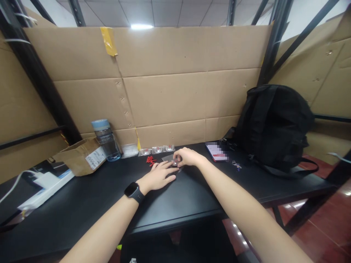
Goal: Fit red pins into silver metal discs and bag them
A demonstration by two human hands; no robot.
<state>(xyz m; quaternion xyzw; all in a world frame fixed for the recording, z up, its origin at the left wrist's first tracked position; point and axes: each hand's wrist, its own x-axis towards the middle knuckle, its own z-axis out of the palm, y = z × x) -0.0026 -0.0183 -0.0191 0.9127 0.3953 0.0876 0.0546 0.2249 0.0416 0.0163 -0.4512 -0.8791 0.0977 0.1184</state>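
Note:
My left hand (pixel 160 176), with a black watch on its wrist, lies palm down on the black table (pixel 109 204), fingers spread. Its fingertips touch the edge of a small clear plastic bag (pixel 168 157). Over the same bag my right hand (pixel 186 157) bends down, thumb and fingers pinched together on it; something small and shiny shows under the fingertips, too small to name. Just left of the bag is a little heap of red pieces (pixel 150 160). Behind it, several clear packets (pixel 157 149) with a bit of red inside lie in a row.
On the left stand a water bottle (pixel 106 140), an open cardboard box (pixel 80 157) and a white power strip (pixel 46 188). A white packet (pixel 129 150) lies beside the bottle. To the right are a phone (pixel 216 151), a small trinket (pixel 236 165) and a black backpack (pixel 274 128). Cardboard walls the back.

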